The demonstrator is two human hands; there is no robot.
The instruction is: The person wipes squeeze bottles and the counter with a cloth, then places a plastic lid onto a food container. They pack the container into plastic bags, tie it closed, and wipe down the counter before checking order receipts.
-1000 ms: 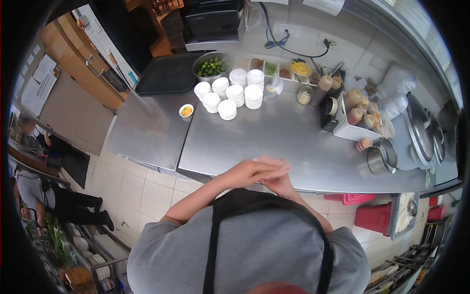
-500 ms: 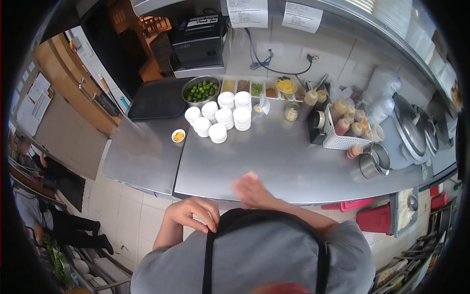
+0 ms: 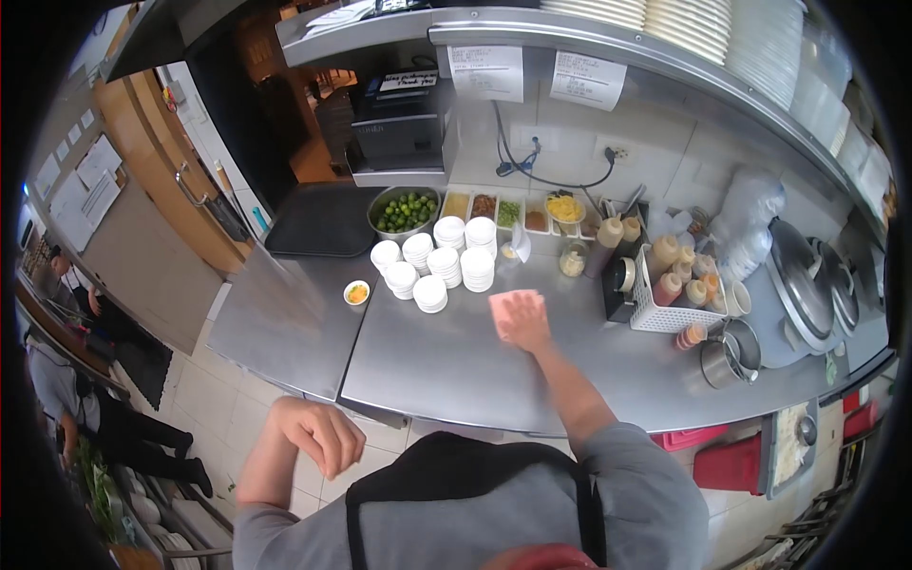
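Note:
My right hand (image 3: pixel 522 321) reaches out over the steel counter (image 3: pixel 446 366), pressing down on a pink cloth (image 3: pixel 498 306) that shows past its fingers. Just left of it stand stacks of small white cups (image 3: pixel 430 294) in uneven rows. My left hand (image 3: pixel 323 435) hangs in front of the counter's near edge, beside the black apron (image 3: pixel 456 472). Its fingers are loosely curled together, and nothing shows in them. One small cup with orange and yellow contents (image 3: pixel 356 293) sits apart at the left.
A metal bowl of green limes (image 3: pixel 405 211), a black tray (image 3: pixel 321 220) and ingredient containers (image 3: pixel 510 213) line the back. To the right are a white basket of sauce bottles (image 3: pixel 679 304), metal pots (image 3: pixel 730 353) and large lids (image 3: pixel 803 285). Co-workers (image 3: pixel 71 389) stand at far left.
My right hand has moved forward over the counter with the pink cloth. My left hand has let go of the apron strap and moved left and down. The view has tilted up.

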